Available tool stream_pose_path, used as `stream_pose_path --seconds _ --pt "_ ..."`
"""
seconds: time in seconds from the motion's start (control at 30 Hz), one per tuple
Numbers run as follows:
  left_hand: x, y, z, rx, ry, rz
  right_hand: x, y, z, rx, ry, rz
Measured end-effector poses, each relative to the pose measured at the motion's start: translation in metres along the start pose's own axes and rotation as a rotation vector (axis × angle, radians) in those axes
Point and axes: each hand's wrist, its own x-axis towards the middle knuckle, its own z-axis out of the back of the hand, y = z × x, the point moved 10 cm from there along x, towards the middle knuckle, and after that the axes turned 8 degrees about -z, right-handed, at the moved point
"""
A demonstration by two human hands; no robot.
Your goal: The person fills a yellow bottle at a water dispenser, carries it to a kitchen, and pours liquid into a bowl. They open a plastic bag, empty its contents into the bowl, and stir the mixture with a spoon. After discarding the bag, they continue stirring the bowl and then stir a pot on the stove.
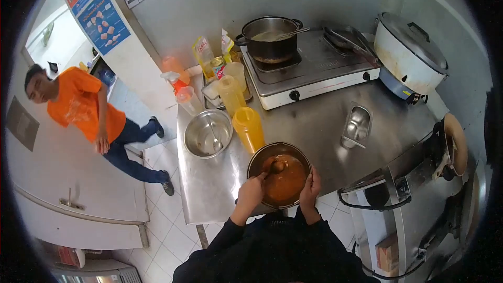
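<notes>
A metal pot (pixel 251 163) of orange-red sauce (pixel 285 184) sits at the front edge of the steel table, close to my body. My left hand (pixel 251 195) is closed around the handle of a ladle (pixel 277 166), whose round bowl is in the sauce near the far side. On the opposite side, my right hand (pixel 310 188) grips the pot's rim, thumb on top. Just beyond the pot stands a yellow squeeze bottle (pixel 249 126), and left of it a steel mixing bowl (pixel 196 136) holds a spoon (pixel 216 141).
A two-burner gas stove (pixel 314 81) carries a black pot (pixel 270 42). To its right is a large lidded cooker (pixel 408 47). A small steel container (pixel 357 124) lies on the table (pixel 309 126). A person in an orange shirt (pixel 89 97) stands at the left by the door.
</notes>
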Motion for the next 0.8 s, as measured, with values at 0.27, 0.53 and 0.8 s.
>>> stream_pose_path --seconds 0.27,0.53,0.8 --pt "-0.015 0.011 0.004 0.187 0.082 0.089 -0.012 0.003 0.005 0.062 -0.028 -0.044" --pt "-0.022 -0.01 -0.036 0.153 0.351 -0.072 -0.017 0.003 0.006 0.104 -0.036 -0.071" --pt "0.01 -0.034 -0.025 -0.077 0.182 -0.059 -0.015 -0.003 0.001 0.042 -0.039 -0.038"
